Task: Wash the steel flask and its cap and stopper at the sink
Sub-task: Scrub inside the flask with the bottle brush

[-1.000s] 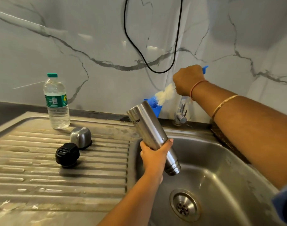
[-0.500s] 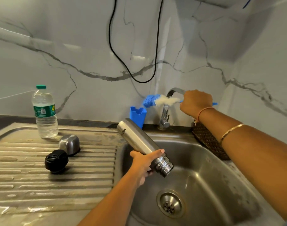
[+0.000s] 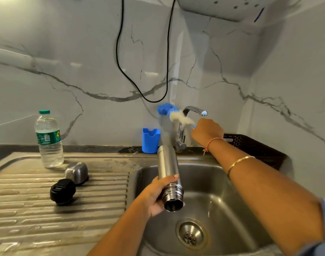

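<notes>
My left hand [image 3: 158,194] grips the steel flask [image 3: 168,169] near its threaded neck, above the sink basin [image 3: 222,191]. The flask's open mouth points toward me and its base tilts away toward the tap [image 3: 193,110]. My right hand [image 3: 207,131] holds a bottle brush [image 3: 173,113] with blue and white bristles, raised in front of the tap, above the flask's far end. On the draining board [image 3: 47,209] to the left lie the steel cap [image 3: 76,171] and the black stopper [image 3: 63,190], side by side.
A plastic water bottle [image 3: 49,141] stands at the back of the draining board. A blue holder [image 3: 150,140] sits on the ledge beside the tap. A dark perforated basket [image 3: 254,145] is behind my right forearm. A black cable [image 3: 139,71] loops down the marble wall.
My left hand has swung the flask round so its mouth faces me and its base points at the tap. My right hand with the brush has shifted slightly in front of the tap.
</notes>
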### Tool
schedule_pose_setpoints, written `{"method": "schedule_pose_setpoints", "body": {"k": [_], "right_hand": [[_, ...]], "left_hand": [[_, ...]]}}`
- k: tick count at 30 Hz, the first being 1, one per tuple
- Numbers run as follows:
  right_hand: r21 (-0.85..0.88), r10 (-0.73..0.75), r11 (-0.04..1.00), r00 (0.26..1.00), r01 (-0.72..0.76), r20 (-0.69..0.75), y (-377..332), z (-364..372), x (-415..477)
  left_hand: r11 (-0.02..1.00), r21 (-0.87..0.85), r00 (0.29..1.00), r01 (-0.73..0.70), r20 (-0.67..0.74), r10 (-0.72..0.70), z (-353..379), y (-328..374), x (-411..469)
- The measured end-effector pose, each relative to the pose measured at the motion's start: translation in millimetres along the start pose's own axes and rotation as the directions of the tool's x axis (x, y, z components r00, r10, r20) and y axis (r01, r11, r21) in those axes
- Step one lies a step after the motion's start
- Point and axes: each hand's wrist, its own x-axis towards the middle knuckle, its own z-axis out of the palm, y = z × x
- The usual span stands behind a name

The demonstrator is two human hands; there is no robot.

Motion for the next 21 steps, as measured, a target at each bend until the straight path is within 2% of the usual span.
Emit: {"method": "schedule_pose_setpoints", "body": {"k": [4,7,9,12,14,16,19,21], "right_hand": [[0.053,0.018,0.998,0.992,-0.025,0.128,11.2,-6.0,-4.9],[0.353,0.017,0.928,0.96,-0.119,0.279,32.2,-6.4,-25.4],[0.431,-0.026,0.893,0.939,-0.133,0.342,50.3,-6.5,-48.5],[0.286,-0.149,0.955,0.966,0.084,0.212,85.7,-5.7,-78.5],[0.301,-0.236,0.937,0.956,0.176,0.176,109.0,-6.7,-100.2],[0.296,-0.319,0.92,0.931,0.258,0.177,129.9,-5.8,-123.3],[0.189,-0.445,0.893,0.868,0.409,0.22,151.9,-3.1,-148.9],[0.107,-0.451,0.893,0.863,0.438,0.227,161.1,-1.1,-154.9]], "left_hand": [[0.998,0.068,0.998,-0.001,0.061,-0.003,-3.1,3.1,-0.9],[0.988,0.156,0.999,-0.015,0.034,0.01,-4.1,3.2,-1.5],[0.977,0.211,0.999,-0.039,0.003,0.04,-4.3,2.5,-2.2],[0.967,0.232,0.991,-0.106,-0.058,0.122,-5.7,3.0,1.8],[0.961,0.225,0.978,-0.164,-0.093,0.188,-6.7,4.7,4.4],[0.951,0.233,0.967,-0.201,-0.105,0.231,-9.2,4.1,7.0],[0.956,0.207,0.972,-0.208,-0.062,0.225,-11.7,0.8,6.2],[0.945,0.245,0.972,-0.217,-0.036,0.233,-12.5,-0.5,6.2]]}}
